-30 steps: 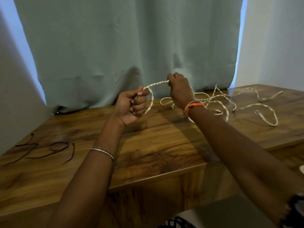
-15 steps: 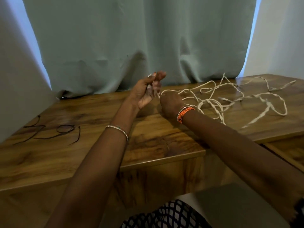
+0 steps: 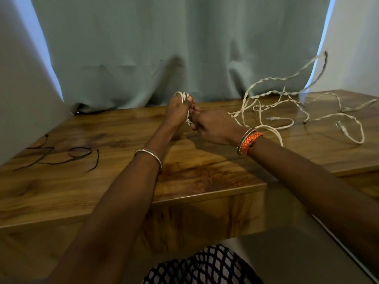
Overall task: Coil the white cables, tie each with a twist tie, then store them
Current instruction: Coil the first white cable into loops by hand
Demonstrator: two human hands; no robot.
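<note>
Since a moment ago the right hand [image 3: 215, 128] has closed in against the left hand [image 3: 178, 113], both gripping the small coil [image 3: 183, 95], while the loose white cable [image 3: 287, 111] trails right across the table [image 3: 123, 181].

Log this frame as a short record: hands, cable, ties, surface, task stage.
left hand: grips small white coil
right hand: grips the cable beside the coil
cable: mostly loose, tangled on the right, one strand lifted in front of the curtain
twist ties: dark, lying on the left, untouched
table: wooden
stage: coiling under way, nothing tied
</note>
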